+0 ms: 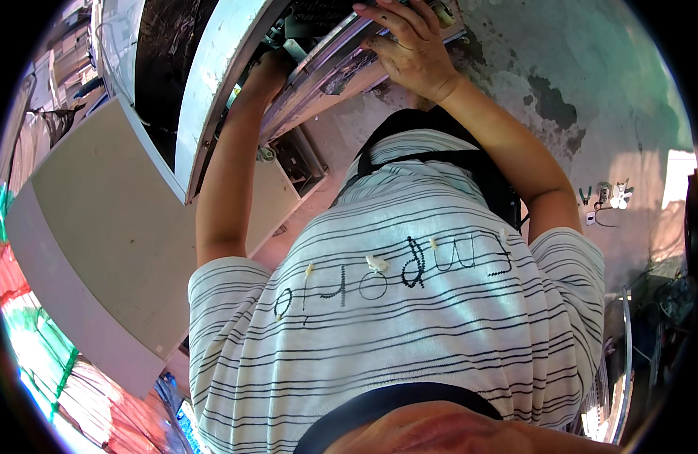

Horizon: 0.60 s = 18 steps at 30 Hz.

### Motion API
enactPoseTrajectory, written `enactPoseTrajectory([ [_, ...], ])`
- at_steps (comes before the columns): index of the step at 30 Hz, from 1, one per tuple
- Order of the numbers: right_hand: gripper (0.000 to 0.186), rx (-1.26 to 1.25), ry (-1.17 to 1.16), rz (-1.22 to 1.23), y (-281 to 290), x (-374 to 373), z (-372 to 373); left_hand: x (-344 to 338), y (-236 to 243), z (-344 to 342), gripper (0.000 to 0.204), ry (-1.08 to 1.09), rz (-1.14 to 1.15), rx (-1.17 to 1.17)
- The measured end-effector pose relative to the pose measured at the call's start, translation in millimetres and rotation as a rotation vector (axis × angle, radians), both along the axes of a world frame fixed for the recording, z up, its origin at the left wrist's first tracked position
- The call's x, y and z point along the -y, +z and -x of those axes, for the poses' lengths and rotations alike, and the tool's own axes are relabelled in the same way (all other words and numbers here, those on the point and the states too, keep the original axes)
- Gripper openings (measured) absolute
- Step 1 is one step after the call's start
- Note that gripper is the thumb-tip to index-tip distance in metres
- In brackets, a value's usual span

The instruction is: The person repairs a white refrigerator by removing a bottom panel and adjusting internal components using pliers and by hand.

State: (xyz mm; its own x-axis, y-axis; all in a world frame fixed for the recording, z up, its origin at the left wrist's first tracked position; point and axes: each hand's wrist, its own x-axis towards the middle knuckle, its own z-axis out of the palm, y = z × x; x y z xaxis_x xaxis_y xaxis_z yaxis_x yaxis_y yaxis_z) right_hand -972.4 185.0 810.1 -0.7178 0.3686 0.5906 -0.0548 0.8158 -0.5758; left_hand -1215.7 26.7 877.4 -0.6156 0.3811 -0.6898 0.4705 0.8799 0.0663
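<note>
A white metal cabinet or frame [213, 83] with a dark interior stands at the top left. My left hand [267, 74] reaches into its narrow opening, among dark parts I cannot make out, so its fingers are hidden. A long metal rail [334, 53] runs along the right side of that opening. My right hand [413, 53] rests on the rail's outer side near the top of the view, fingers spread and bent slightly over it.
A large beige board [103, 227] lies below the cabinet at the left. Pliers [585, 195] and small white items [620, 195] lie on the stained floor [606, 113] to my right. Red and green material [38, 333] is at the far left, and dark clutter [651, 340] at the lower right.
</note>
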Motion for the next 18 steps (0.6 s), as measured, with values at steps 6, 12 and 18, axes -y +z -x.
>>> enactPoseTrajectory([
  [6, 0.022, -0.010, -0.010, -0.016, 0, -1, 0, -2, 4, 9, 0.042, -0.313, 0.117, -0.013],
  [12, 0.022, -0.009, 0.001, -0.009, 1, -2, -1, 5, -1, 11, 0.041, -0.243, -0.002, -0.055],
  [18, 0.022, 0.006, -0.001, -0.027, 0, -2, 0, 11, -13, 18, 0.042, -0.094, -0.044, -0.014],
])
